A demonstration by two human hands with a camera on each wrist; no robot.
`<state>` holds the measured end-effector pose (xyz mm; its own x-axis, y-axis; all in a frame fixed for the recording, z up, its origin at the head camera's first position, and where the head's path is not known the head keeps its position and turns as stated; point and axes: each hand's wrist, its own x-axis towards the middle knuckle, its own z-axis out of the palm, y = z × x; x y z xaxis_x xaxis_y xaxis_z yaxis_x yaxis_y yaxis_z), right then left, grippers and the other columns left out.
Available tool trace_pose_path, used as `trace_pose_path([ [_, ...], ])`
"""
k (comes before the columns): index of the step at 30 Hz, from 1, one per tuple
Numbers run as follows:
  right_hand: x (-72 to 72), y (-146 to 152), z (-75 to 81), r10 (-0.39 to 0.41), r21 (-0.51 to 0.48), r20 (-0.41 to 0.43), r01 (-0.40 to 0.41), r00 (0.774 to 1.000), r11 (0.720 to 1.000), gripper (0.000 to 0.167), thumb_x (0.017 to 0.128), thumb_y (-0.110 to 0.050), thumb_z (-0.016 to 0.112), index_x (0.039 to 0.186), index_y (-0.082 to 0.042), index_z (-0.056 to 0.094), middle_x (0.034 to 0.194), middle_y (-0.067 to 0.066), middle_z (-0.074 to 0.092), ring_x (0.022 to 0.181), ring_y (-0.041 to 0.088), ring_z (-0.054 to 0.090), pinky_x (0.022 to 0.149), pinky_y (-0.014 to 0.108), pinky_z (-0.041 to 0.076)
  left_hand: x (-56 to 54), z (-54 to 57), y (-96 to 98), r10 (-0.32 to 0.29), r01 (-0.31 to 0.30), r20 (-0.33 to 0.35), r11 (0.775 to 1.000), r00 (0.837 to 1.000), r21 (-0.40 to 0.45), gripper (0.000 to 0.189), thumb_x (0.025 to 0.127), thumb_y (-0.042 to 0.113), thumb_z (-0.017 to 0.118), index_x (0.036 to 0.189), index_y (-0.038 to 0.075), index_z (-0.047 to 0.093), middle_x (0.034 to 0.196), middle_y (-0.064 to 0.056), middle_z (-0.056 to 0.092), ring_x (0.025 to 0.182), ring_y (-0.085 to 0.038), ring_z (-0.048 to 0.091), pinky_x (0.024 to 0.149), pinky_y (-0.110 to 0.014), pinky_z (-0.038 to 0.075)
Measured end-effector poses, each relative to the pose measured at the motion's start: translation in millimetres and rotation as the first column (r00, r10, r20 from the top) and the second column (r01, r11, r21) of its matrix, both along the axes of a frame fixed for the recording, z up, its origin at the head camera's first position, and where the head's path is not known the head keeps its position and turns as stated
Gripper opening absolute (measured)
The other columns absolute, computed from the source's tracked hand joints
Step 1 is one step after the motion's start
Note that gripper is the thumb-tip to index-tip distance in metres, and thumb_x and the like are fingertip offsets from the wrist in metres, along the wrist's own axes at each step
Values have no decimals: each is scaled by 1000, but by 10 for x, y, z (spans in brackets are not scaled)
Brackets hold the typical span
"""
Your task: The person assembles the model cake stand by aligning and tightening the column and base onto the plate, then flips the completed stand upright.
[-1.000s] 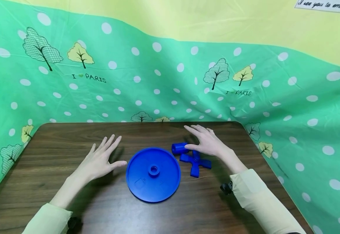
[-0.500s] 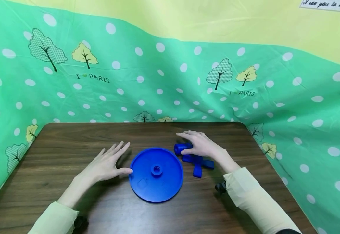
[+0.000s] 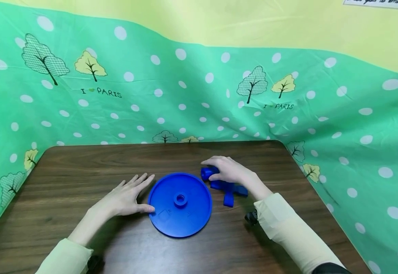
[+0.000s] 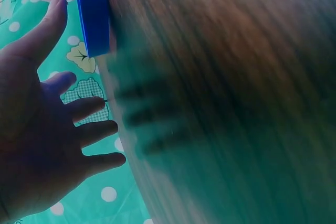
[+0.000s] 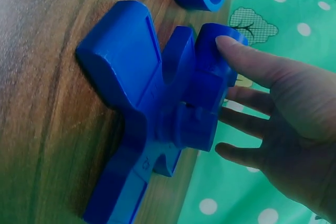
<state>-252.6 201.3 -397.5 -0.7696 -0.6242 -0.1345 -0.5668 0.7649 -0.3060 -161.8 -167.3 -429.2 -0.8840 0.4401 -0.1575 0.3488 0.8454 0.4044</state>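
A round blue disc with a raised rim and a central socket lies on the table. My left hand is at its left side, fingers straight and spread, thumb resting over the rim. A short blue hollow cylinder lies on its side behind the disc's right edge. My right hand holds it from above, thumb at the front and fingers over the back. Just in front, partly covered by that hand, is a blue four-armed cross piece. The right wrist view shows the thumb on the cylinder and the cross's central stub.
The dark wood-grain table ends at a green and yellow printed cloth, which hangs behind it and along both sides. A black strap-like device sits at the right cuff, and another at the left cuff.
My right hand has come down and leftward onto the cylinder, its fingers bending round it. My left hand has moved right and nearer, bringing the thumb over the disc's rim.
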Motion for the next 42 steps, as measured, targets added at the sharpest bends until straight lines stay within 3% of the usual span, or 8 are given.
trace_pose_path([
  [16,24,-57,-48,-6,21,23,6,1000,1000,45,95,-14,73,139,-11,63,136,13,67,127,32,63,106,52,54,17,8,50,-40,43,107,999,993,-25,105,80,66,76,163,21,30,170,-22,25,156,-52,19,120,-77,19],
  [25,43,-80,-28,-29,18,-65,30,997,999,42,97,-19,72,138,-16,62,126,9,68,115,29,67,94,52,59,60,5,57,-45,47,102,999,994,-14,103,81,65,77,163,24,31,170,-23,25,156,-53,17,119,-77,20],
  [32,87,-63,15,-48,-29,-137,44,989,999,45,97,-23,72,140,-17,60,128,9,68,117,28,67,96,52,58,106,14,107,-52,53,124,999,991,-6,104,81,62,78,164,19,30,170,-24,23,157,-53,14,120,-77,19],
  [42,215,-42,48,-67,-123,-171,46,983,991,45,98,-26,70,141,-20,58,131,8,67,117,29,67,96,53,58,145,-48,121,-74,71,119,997,990,24,106,83,60,78,164,13,27,171,-14,27,157,-52,15,121,-76,18],
])
